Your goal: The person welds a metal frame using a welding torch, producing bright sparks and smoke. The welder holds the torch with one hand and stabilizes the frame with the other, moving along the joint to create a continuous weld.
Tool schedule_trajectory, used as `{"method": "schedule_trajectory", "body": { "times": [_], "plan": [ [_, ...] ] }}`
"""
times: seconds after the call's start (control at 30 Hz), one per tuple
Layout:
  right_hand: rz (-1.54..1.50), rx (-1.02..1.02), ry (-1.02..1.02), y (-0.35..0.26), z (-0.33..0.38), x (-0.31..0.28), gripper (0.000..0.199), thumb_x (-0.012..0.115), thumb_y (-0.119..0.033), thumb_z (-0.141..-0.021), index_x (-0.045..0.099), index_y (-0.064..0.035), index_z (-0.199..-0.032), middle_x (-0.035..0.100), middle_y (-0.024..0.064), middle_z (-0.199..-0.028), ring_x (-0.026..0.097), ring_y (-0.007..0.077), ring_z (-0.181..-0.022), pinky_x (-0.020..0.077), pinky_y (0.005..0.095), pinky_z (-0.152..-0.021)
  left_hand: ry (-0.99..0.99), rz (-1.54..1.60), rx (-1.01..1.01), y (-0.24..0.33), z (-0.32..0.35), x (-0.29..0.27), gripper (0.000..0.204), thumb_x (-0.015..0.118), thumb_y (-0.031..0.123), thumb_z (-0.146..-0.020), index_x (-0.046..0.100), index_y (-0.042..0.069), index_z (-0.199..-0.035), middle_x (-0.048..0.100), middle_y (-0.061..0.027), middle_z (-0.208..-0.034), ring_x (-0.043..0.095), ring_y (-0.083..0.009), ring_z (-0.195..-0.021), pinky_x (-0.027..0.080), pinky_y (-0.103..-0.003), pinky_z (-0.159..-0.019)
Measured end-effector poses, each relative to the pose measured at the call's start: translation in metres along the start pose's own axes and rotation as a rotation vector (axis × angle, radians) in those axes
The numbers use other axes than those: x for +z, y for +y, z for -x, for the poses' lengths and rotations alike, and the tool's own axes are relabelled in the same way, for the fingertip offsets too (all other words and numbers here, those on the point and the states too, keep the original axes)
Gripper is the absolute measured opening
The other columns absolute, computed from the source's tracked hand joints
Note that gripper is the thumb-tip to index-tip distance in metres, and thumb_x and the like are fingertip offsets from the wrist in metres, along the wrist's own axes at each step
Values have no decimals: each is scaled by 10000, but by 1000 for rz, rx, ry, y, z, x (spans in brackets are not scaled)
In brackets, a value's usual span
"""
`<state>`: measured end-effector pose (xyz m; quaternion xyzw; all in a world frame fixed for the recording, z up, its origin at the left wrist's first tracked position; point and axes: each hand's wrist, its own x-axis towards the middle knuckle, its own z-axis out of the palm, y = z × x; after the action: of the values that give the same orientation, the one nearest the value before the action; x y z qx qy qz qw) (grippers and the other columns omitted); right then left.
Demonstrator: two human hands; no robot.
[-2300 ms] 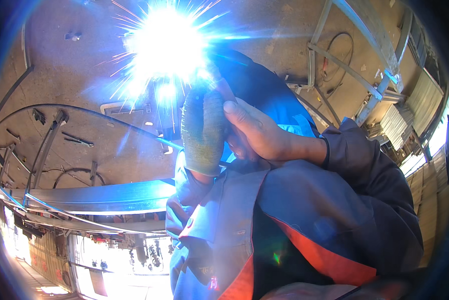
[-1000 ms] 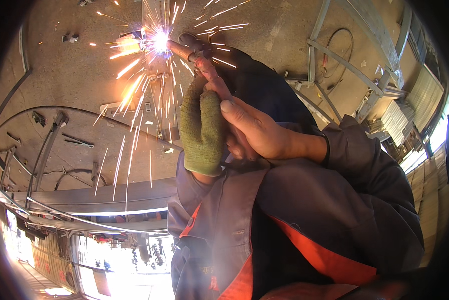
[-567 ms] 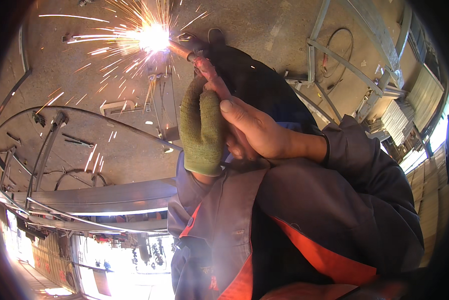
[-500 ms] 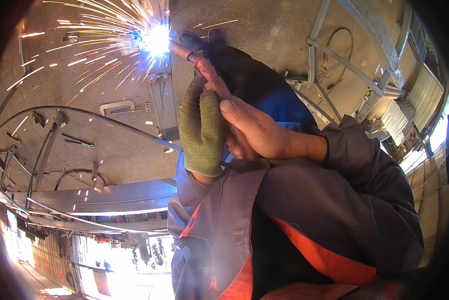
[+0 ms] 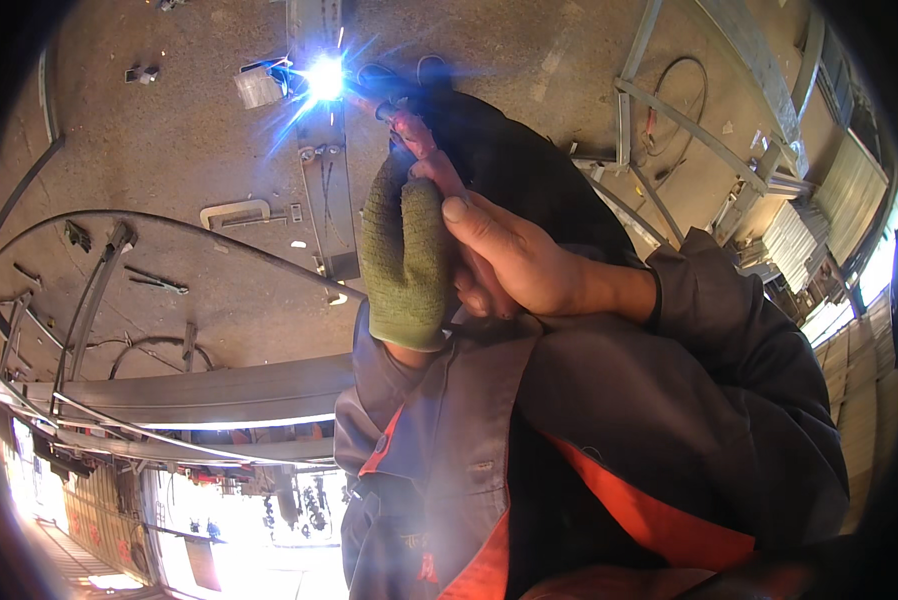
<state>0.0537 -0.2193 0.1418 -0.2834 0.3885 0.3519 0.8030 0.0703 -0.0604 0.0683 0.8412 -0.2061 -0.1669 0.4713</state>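
Torch: ahead of the body, tip at steel strip
Right hand: bare, wrapped round torch
Left hand: gloved, against torch; grip partly hidden
Arc: lit, so likely mid-weld; glare hides how much is done or left

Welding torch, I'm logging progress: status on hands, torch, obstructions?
Bare right hand grips red torch; gloved left hand alongside. Arc lit at torch's front end. Glare hides the weld spot.

Person's left hand: gloved, fingers pointing forward, just beside the right | right hand: bare, fingers curled, thumb toward the left | right forearm: sleeved, right of its hand
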Motion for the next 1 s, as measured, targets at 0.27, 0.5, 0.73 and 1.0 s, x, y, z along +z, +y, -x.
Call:
{"method": "schedule_trajectory", "body": {
  "times": [0.27, 0.5, 0.73, 1.0],
  "plan": [
    [15, 18, -26, -4, 0, 0, 710, 400, -491, -1177, 155, -157, -1753, 609, 46, -1095, 514, 85, -649, 465, 240, -550, -66, 352, -335, 13, 1, -11, 447, 671, 54, -1005, 603, -36, -1438, 588, -292, -1467, 630, -462, -1294, 534, -506, -1072],
    [-6, -55, -40, -2, 3, -1, 742, 414, -529, -1166, 183, -123, -1743, 600, 55, -1081, 518, 88, -658, 461, 248, -548, -66, 155, -153, 11, -2, -7, 426, 643, 60, -1035, 596, -16, -1452, 582, -279, -1474, 626, -454, -1293, 535, -504, -1065],
    [-9, -2, -20, 0, 4, -4, 739, 417, -527, -1166, 237, -64, -1713, 599, 43, -926, 523, 83, -629, 453, 247, -540, -79, 148, -211, 26, -11, -12, 439, 646, 47, -1020, 592, -22, -1449, 574, -280, -1486, 618, -457, -1305, 537, -498, -1063],
    [31, -19, -15, -1, 3, -3, 648, 386, -480, -1183, 308, -64, -1674, 604, 19, -940, 535, 78, -638, 451, 245, -546, -140, -107, -125, 21, -3, -16, 452, 624, 106, -1034, 579, -18, -1467, 573, -251, -1503, 608, -416, -1331, 515, -459, -1089]
  ]
}}
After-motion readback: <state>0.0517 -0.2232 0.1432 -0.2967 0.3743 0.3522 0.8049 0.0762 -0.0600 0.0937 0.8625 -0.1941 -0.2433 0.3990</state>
